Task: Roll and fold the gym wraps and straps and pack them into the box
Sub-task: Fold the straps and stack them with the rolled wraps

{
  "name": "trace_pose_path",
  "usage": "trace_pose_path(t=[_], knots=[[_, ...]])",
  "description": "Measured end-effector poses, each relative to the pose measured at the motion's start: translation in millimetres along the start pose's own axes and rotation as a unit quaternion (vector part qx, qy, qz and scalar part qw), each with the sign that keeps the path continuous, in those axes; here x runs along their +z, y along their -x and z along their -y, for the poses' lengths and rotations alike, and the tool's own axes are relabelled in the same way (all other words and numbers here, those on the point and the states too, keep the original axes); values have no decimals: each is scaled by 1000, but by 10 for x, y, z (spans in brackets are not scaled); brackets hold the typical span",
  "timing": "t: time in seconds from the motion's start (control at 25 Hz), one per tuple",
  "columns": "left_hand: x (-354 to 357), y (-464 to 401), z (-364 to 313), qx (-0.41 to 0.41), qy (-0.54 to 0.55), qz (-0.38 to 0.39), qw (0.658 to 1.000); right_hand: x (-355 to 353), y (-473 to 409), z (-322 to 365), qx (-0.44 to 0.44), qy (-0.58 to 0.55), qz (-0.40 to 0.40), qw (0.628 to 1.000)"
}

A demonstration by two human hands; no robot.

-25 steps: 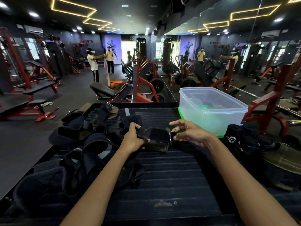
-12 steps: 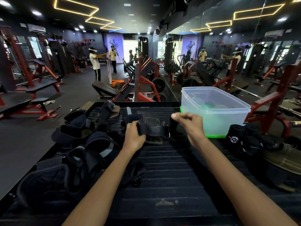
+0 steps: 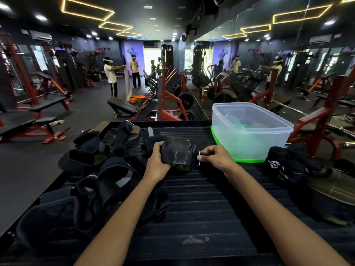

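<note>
**Folding one strap, box still to be filled**

Both hands are busy with a single black strap [image 3: 178,152], held just above the ribbed black table [image 3: 201,198], near its far middle. The left hand [image 3: 158,162] is closed around the strap's left end, fingers wrapped over the bunched webbing. The right hand [image 3: 215,156] pinches the strap's right end, thumb and fingertips together at the small metal ring [image 3: 199,158]. The strap looks partly folded over on itself, with a stiffer padded flap standing up behind the webbing.

The step in hand appears to be the folding or rolling of this piece, not yet the packing. The clear plastic box [image 3: 249,131] with a green base stands open just beyond the right hand; whether anything lies in it cannot be told through the cloudy walls.

A heap of loose straps [image 3: 92,166] lies to the left, apparently still to be done. A few dark rolled wraps [image 3: 282,164] sit to the right of the box, outside it.

The next move likely calls for bringing the ring end across toward the left hand to tighten the bundle, keeping it pinched so it does not spring open, then carrying it right and up over the box rim.
</note>
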State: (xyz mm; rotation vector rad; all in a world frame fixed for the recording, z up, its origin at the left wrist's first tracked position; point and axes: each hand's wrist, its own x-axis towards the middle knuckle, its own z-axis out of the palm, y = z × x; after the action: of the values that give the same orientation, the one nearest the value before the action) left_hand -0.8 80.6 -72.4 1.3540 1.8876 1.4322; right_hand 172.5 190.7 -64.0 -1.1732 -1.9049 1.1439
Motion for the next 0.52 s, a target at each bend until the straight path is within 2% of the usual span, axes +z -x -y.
trace_pose_path(t=[0.12,0.32,0.4,0.52], knots=[[-31,-8,-25,-8,-10,-35,999,-58,20,26,-24,10,74,997],[-51,-19,-52,1,-21,-76,997,-60,55,92,-91,217,132,963],[-53,-26,-45,-9,-4,-82,997,-78,69,132,-104,250,109,956],[-25,-34,-51,-27,31,-83,996,-142,96,193,-124,216,39,968]])
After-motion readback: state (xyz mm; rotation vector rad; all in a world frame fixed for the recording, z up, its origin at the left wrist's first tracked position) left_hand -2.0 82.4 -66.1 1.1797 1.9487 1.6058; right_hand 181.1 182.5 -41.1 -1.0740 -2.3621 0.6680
